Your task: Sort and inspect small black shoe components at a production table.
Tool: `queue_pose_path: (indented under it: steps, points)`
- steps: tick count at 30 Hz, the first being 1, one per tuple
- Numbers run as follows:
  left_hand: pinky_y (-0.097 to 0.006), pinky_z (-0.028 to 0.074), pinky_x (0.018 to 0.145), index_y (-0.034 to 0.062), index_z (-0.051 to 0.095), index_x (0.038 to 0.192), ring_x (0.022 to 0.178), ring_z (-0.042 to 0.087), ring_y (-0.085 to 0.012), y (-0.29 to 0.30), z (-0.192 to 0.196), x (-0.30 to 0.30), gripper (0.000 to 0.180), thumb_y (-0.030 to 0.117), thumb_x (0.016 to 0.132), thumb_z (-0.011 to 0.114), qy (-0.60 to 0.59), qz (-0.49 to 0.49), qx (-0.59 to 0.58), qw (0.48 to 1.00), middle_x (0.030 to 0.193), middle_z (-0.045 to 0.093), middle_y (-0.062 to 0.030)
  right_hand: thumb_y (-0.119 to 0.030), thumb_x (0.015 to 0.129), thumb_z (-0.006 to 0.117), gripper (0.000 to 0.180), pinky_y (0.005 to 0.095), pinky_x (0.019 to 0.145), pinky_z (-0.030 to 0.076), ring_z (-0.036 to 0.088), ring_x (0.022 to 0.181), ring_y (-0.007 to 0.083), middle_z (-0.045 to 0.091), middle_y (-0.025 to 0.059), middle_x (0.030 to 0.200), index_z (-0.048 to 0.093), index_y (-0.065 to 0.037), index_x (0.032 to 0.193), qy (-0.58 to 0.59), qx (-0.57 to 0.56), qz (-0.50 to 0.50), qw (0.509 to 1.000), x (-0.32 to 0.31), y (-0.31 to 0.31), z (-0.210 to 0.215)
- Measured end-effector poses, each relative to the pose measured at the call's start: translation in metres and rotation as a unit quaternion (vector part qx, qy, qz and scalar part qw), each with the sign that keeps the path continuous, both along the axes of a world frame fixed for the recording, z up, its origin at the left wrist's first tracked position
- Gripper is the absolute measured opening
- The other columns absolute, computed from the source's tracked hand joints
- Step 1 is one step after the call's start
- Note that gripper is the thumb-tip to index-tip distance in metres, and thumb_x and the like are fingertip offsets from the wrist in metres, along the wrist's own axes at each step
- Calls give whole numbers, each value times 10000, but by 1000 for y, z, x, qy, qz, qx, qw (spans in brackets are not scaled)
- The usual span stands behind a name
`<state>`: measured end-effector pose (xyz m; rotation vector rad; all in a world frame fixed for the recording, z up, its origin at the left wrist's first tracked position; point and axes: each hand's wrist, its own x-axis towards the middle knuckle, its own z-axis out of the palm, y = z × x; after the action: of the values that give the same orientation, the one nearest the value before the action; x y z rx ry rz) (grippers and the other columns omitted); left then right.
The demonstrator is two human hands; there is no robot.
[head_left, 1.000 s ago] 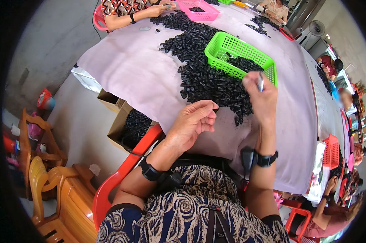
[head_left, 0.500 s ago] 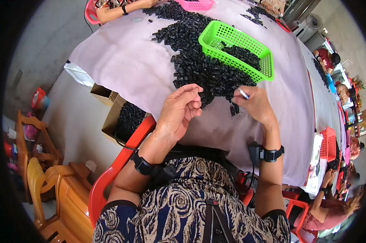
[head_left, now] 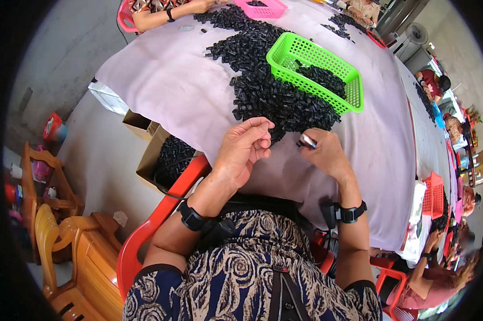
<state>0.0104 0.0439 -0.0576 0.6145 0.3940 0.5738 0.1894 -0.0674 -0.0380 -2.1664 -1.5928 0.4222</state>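
My left hand [head_left: 242, 152] is raised over the near edge of the pile, thumb and fingertips pinched together; whatever they hold, if anything, is too small to make out. To its right, my right hand [head_left: 325, 154] is closed round a small shiny silver tool [head_left: 308, 141], mostly covered by the fingers. A dark bit shows at that tool's left end. Just beyond both hands lies a big heap of small black plastic parts [head_left: 273, 99] on a pale pink cloth [head_left: 166, 69]. A green perforated basket [head_left: 316, 90] stands at the heap's right side, with more black parts inside.
Across the table, another person's arm [head_left: 172, 15] rests near a pink basket [head_left: 263, 9]. Cardboard boxes [head_left: 150, 155] with black parts stand below the table's left edge, by my red chair [head_left: 166, 214]. Other people work at the right, near a red basket [head_left: 434, 192].
My right hand has moved down and slightly left, turning so the silver tool shows differently. The left hand stays pinched, in nearly the same place. The whole view has shifted slightly.
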Motion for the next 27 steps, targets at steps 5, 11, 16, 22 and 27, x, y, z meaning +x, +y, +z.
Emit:
queue_pose_path:
  steps: [5, 11, 16, 22, 27]
  points:
    - [-239, 491, 596, 33, 583, 964, 689, 550, -72, -3, 2, 0, 147, 139, 864, 570, 54, -23, 58, 997, 742, 561, 13, -18, 713, 629, 105, 204, 519, 364, 433, 572, 51, 515, -26, 645, 578, -16, 804, 243, 180, -29, 953, -19, 14, 10]
    - [-257, 516, 631, 42, 583, 1045, 778, 602, -103, -10, 6, -2, 223, 175, 866, 583, -3, -24, 55, 998, 878, 627, -34, -17, 740, 659, 182, 180, 547, 362, 414, 620, 19, 480, -61, 678, 605, -45, 912, 280, 254, 17, 926, -46, 25, 21]
    - [-261, 518, 632, 46, 594, 1033, 773, 604, -104, -9, 6, -3, 194, 146, 868, 575, -33, -10, 40, 999, 880, 629, -34, -41, 717, 699, 270, 182, 556, 364, 437, 625, 43, 497, -20, 718, 626, -52, 977, 222, 297, 61, 927, -49, 27, 21]
    - [-256, 510, 644, 54, 601, 1022, 770, 607, -105, -11, 9, -2, 178, 151, 880, 556, -30, -46, 39, 998, 903, 632, -34, -81, 706, 729, 272, 181, 545, 352, 418, 616, 34, 483, -41, 708, 629, -58, 957, 281, 295, 50, 912, -52, 20, 16]
    - [-258, 511, 656, 56, 595, 1012, 771, 611, -110, -14, 15, -2, 174, 169, 891, 540, -32, -80, 47, 995, 921, 635, -43, -89, 710, 734, 234, 178, 542, 342, 386, 604, 23, 462, -63, 667, 615, -51, 907, 343, 268, 35, 900, -48, 15, 17]
